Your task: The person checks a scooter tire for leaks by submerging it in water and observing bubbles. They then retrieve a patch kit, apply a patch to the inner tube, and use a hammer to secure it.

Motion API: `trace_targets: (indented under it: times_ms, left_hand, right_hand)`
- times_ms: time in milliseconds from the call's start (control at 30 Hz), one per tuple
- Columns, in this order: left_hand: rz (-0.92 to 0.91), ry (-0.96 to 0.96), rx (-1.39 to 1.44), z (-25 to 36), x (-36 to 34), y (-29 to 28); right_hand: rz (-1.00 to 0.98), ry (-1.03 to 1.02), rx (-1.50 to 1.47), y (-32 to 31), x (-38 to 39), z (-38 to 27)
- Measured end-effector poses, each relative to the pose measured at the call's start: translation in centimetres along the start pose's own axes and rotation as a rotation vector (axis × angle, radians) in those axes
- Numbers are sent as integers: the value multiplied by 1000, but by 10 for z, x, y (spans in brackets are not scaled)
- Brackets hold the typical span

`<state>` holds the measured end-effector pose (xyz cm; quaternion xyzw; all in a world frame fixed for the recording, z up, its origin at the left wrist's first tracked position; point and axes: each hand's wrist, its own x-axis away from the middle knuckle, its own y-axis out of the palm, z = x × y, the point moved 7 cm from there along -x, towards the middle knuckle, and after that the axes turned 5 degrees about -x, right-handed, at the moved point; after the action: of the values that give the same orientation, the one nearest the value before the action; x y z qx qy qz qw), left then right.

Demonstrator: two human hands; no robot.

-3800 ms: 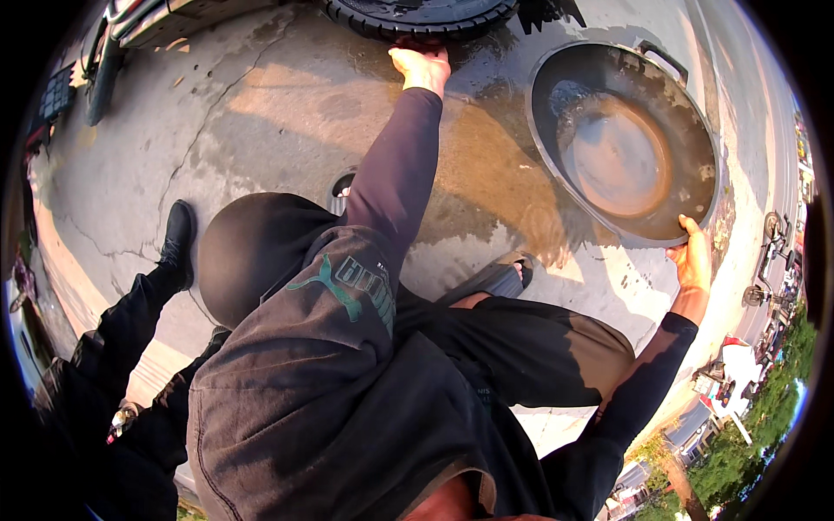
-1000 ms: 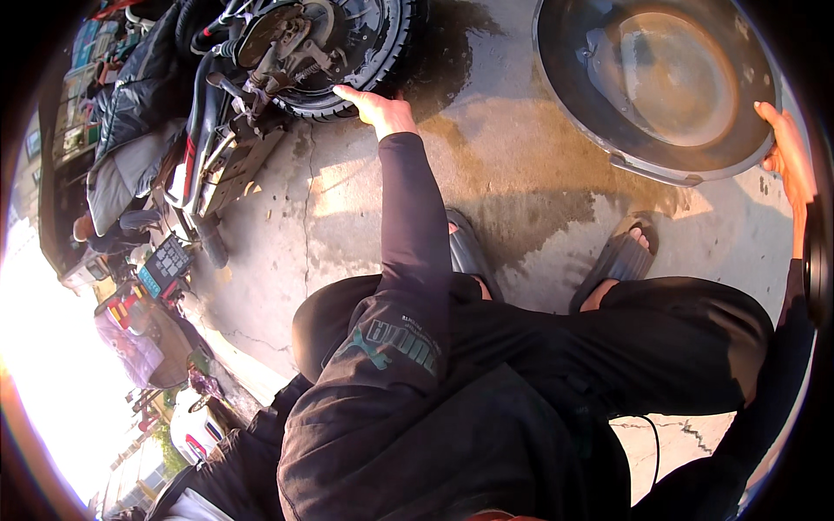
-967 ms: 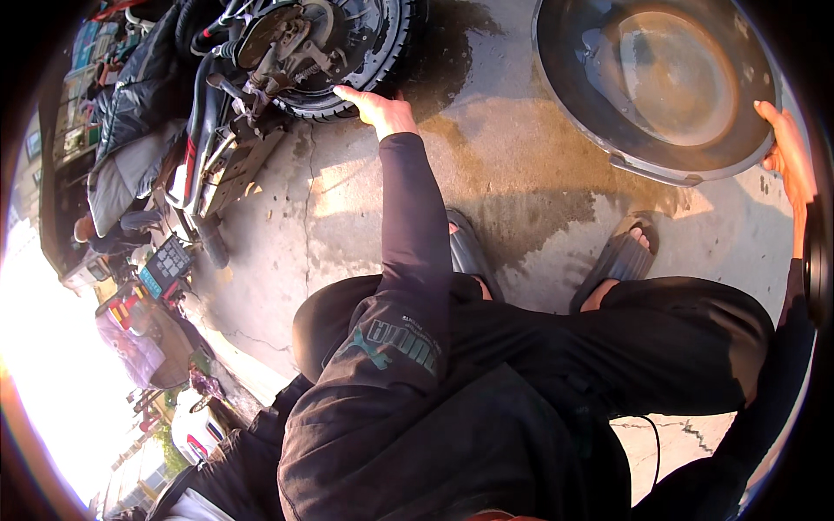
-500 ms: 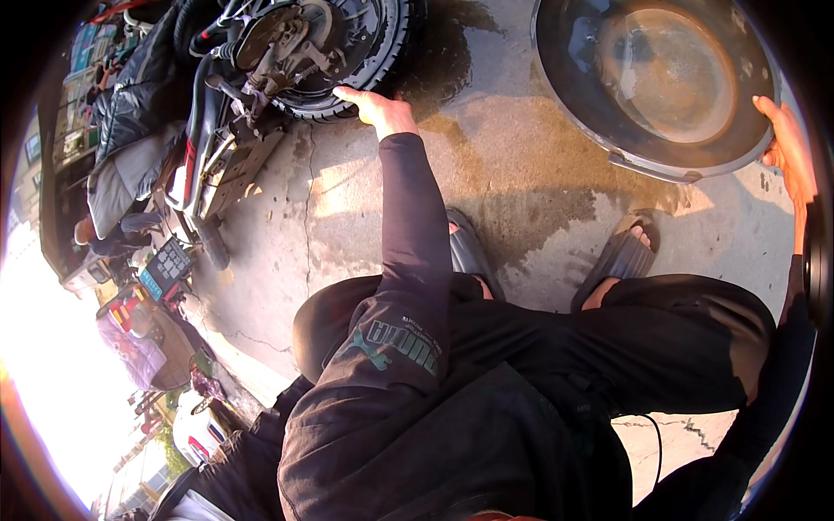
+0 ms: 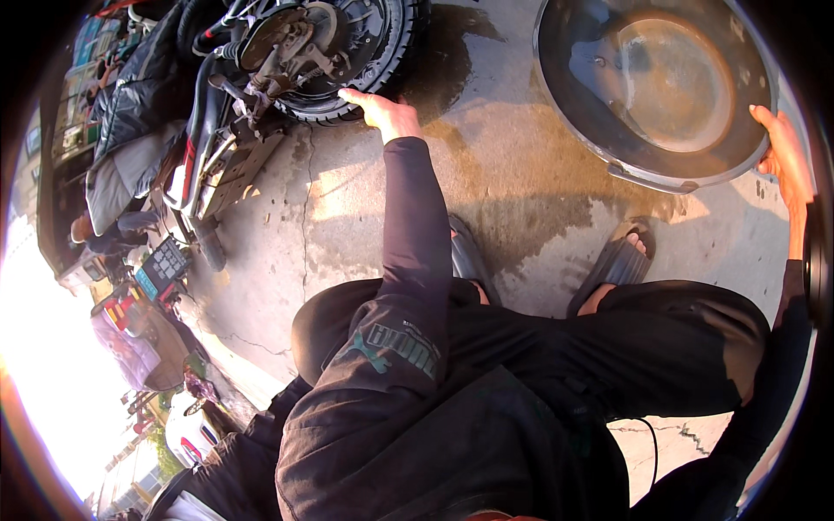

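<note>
My left hand (image 5: 388, 116) grips the near edge of a motorcycle's black knobbly tire (image 5: 401, 54). Its thumb lies on the side near the rim, while the other fingers are out of sight behind the rubber. Over on the far right, my right hand (image 5: 788, 161) is closed on the rim of a wide dark basin (image 5: 578, 130), thumb on the inner wall and fingers largely hidden outside. Shallow brownish water seems to lie in the basin. The wheel's hub (image 5: 300, 43), with greasy metal parts, shows left of the tire.
The motorcycle's frame and dark padded cover (image 5: 139, 113) fill the upper left. Wet patches mark the concrete floor (image 5: 495, 174) between wheel and basin. My slippered feet (image 5: 621, 265) stand below. At far left are a person (image 5: 109, 234) and a parked vehicle (image 5: 135, 334).
The basin and my right hand sit slightly lower in view, and the sheen on the water has shifted. My left hand stays on the tire.
</note>
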<state>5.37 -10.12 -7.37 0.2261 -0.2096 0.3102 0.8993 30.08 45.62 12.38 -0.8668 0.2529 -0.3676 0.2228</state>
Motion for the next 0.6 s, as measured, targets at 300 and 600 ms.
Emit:
trace_targets:
  times_ms: [300, 600]
  left_hand:
    - [-180, -20, 169, -14, 3, 18]
    - [-260, -229, 332, -41, 12, 35]
  right_hand:
    - [95, -4, -22, 4, 3, -5]
    - [55, -11, -42, 9, -3, -9]
